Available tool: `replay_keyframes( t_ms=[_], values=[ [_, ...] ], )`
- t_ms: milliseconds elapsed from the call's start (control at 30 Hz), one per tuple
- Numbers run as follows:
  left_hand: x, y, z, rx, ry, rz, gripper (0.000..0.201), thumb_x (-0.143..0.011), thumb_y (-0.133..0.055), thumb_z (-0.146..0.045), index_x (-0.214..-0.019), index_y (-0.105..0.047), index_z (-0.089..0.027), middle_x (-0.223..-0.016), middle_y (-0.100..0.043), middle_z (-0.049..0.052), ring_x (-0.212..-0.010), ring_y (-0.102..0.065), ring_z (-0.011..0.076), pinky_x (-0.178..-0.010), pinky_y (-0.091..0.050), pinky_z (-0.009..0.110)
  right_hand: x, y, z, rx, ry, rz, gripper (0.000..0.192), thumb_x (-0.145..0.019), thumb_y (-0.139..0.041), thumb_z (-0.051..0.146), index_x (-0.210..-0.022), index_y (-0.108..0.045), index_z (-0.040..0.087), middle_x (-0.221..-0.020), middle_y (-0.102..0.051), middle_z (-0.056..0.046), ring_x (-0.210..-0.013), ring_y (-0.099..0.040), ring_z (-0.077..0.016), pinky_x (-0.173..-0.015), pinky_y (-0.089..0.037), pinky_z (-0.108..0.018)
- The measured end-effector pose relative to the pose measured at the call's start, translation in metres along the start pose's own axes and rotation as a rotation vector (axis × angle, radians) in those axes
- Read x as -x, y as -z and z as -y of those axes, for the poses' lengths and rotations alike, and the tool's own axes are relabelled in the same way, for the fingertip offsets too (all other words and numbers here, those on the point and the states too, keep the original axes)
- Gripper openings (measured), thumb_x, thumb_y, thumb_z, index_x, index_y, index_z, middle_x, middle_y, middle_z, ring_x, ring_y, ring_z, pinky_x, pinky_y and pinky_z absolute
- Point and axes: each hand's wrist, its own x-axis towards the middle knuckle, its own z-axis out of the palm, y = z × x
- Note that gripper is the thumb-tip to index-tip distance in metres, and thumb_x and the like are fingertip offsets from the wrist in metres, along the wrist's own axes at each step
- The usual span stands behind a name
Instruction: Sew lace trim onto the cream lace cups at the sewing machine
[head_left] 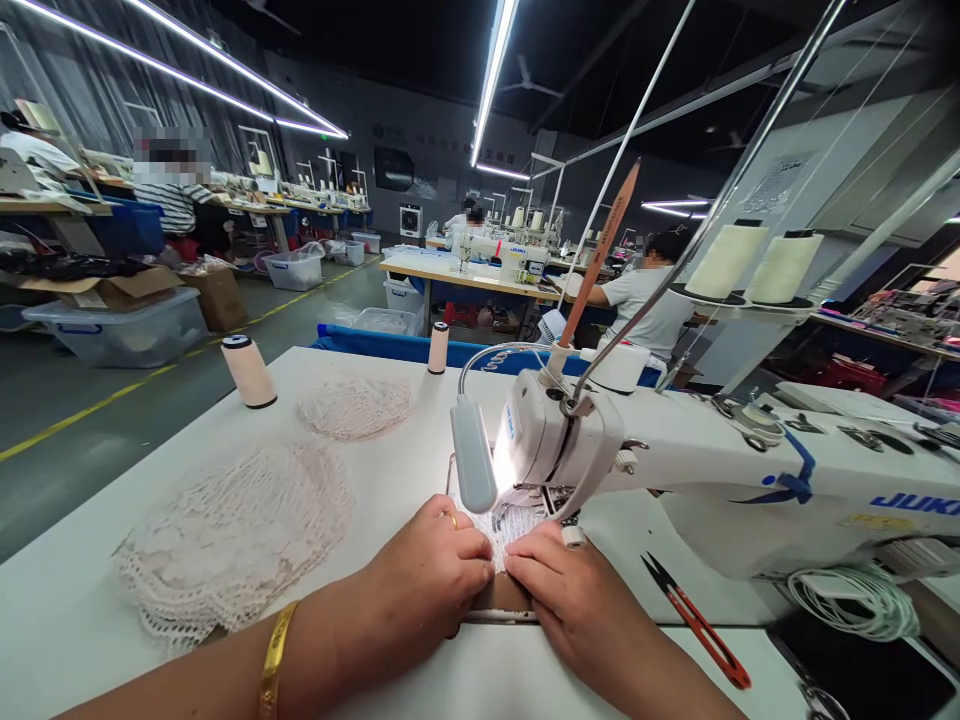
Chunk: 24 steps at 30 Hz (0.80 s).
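Left hand: fingers (481, 548) curled close together, tips on the white lace (501, 535); whether they pinch or only press cannot be told. A gold bracelet (276, 660) circles the wrist of the left hand (424, 565).
Right hand: fingers of the right hand (574, 585) lie narrow and extended, tips on the lace opposite the left; pinch or press cannot be told.
Workpiece: white lace, beneath the head of the sewing machine (660, 440), between both hands.
Lamp: grey lamp (474, 455), lit, just left of the machine head.
Pencil: brown pencil (604, 250), standing tilted atop the machine head.
Lace pieces: large piece (240, 530) and smaller piece (356, 407), left of the machine, flat on the table (52, 610).
Spools: near spool (249, 372) and far spool (438, 348), beyond the lace pieces, left of the machine.
Snips: red-handled snips (697, 625), on the near side of the machine arm, right of the right hand.
Cord: pale coiled cord (855, 602), below the machine's right end.
Co-worker: person in a white shirt (651, 305), seated beyond the machine.
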Motion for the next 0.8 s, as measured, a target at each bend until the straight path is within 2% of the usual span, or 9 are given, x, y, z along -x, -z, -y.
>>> replay_keyframes(
  t_ms=[167, 367, 567, 700, 800],
  values=[
    [-0.006, 0.001, 0.007, -0.036, 0.014, -0.003, 0.019, -0.092, -0.063, -0.005, -0.087, -0.074, -0.02, -0.1, -0.08, 0.003, -0.087, -0.072, 0.0225, -0.084, -0.044, 0.042, 0.0, -0.005, -0.003, 0.066, -0.061, 0.014, 0.046, -0.09, -0.054, -0.005, -0.119, -0.072, 0.025, -0.108, -0.077, -0.007, -0.099, -0.069, -0.0256, -0.081, -0.056, -0.035],
    [-0.013, 0.005, 0.008, -0.128, 0.066, -0.023, 0.026, -0.098, -0.058, -0.006, -0.086, -0.076, -0.021, -0.099, -0.08, 0.003, -0.081, -0.068, 0.0218, -0.078, -0.044, 0.039, -0.001, -0.013, -0.009, 0.099, -0.125, -0.014, 0.053, -0.088, -0.051, -0.004, -0.126, -0.074, 0.026, -0.12, -0.078, -0.008, -0.103, -0.071, -0.0277, -0.084, -0.062, -0.038],
    [-0.017, 0.006, 0.013, -0.016, 0.145, 0.024, 0.025, -0.103, -0.054, -0.01, -0.093, -0.075, -0.02, -0.103, -0.078, 0.006, -0.097, -0.072, 0.0252, -0.086, -0.053, 0.037, 0.0, -0.019, -0.017, 0.193, -0.098, -0.091, 0.058, -0.091, -0.046, 0.002, -0.142, -0.069, 0.019, -0.124, -0.077, -0.015, -0.106, -0.073, -0.0317, -0.082, -0.066, -0.043],
    [-0.017, 0.009, 0.015, 0.025, 0.179, 0.036, 0.02, -0.104, -0.055, -0.014, -0.105, -0.074, -0.02, -0.112, -0.076, 0.008, -0.103, -0.071, 0.0268, -0.09, -0.056, 0.037, -0.001, -0.015, -0.016, 0.192, -0.098, -0.114, 0.051, -0.09, -0.046, 0.001, -0.13, -0.072, 0.02, -0.121, -0.077, -0.014, -0.093, -0.075, -0.0275, -0.076, -0.065, -0.039],
    [-0.017, 0.013, 0.015, -0.004, 0.234, 0.041, 0.019, -0.101, -0.058, -0.014, -0.111, -0.073, -0.019, -0.119, -0.075, 0.01, -0.108, -0.07, 0.03, -0.094, -0.057, 0.041, 0.0, -0.012, -0.012, 0.16, -0.072, -0.133, 0.043, -0.093, -0.043, 0.001, -0.118, -0.072, 0.02, -0.11, -0.079, -0.012, -0.078, -0.073, -0.0232, -0.064, -0.061, -0.034]
  ],
)
